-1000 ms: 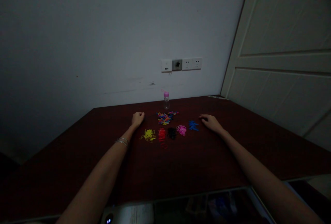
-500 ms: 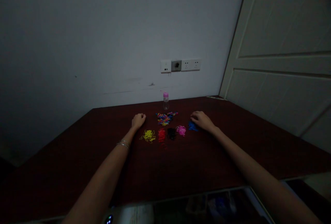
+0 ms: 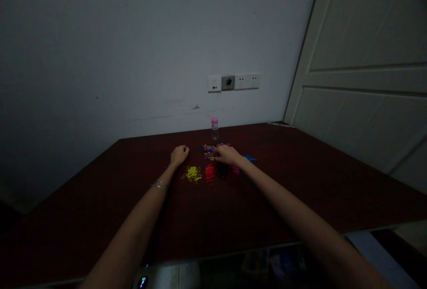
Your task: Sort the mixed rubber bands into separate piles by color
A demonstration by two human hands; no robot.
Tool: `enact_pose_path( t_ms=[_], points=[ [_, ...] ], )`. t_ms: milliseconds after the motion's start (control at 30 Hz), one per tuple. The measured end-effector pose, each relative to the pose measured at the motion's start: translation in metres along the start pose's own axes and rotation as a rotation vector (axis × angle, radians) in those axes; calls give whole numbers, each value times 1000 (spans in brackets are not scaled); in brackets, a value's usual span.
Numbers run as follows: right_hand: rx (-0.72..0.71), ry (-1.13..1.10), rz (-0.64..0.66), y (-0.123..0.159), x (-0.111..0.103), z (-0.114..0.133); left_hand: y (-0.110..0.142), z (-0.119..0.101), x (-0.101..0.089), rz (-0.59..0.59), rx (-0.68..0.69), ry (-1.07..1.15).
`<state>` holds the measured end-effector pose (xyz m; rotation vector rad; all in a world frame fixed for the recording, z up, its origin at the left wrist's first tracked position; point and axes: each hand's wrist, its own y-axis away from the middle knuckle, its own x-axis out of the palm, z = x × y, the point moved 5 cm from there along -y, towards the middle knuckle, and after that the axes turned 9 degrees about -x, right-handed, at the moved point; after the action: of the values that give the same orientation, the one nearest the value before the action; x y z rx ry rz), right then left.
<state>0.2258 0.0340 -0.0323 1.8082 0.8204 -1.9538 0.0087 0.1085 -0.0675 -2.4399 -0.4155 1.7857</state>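
Note:
Small coloured rubber bands lie in piles on a dark red table (image 3: 187, 222). My right hand (image 3: 227, 154) is over the mixed-colour pile (image 3: 208, 149), its fingertips bent down and drawn together at the pile's right part. What they pinch, if anything, is too small to make out. My left hand (image 3: 180, 154) rests on the table in a loose fist, left of the mixed pile, with nothing visible in it. Nearer to me are the yellow pile (image 3: 192, 174), the red pile (image 3: 209, 173) and the black pile (image 3: 222, 171). My right forearm partly hides the pink pile (image 3: 236, 169) and the blue pile (image 3: 249, 158).
Behind the mixed pile stands a clear bottle with a pink cap (image 3: 215, 129). Wall sockets (image 3: 247, 81) sit above the table's far edge. A pale panelled door (image 3: 360, 115) borders the right side. Below the near edge is a pale object with a small lit display (image 3: 143, 282).
My right hand has moved left from the blue pile to the mixed pile. The blue pile now shows behind my right wrist. My left hand has stayed in place.

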Motion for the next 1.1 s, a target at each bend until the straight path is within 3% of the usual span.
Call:
enact_pose_path(
  t_ms=[400, 600, 700, 900, 1000, 1100],
  points=[
    [30, 43, 31, -8, 11, -2, 2, 0, 1, -1, -8, -30],
    [29, -19, -56, -4, 10, -5, 3, -2, 0, -15, 3, -41],
    [54, -215, -179, -3, 11, -15, 3, -2, 0, -9, 7, -41],
    [178, -907, -600, -2, 13, -46, 1, 0, 2, -5, 9, -56],
    [309, -1216, -679, 3, 17, -56, 1, 0, 2, -12, 23, -64],
    [368, -1359, -698, 8, 20, -59, 0, 1, 3, -23, 34, -69]
  ],
)
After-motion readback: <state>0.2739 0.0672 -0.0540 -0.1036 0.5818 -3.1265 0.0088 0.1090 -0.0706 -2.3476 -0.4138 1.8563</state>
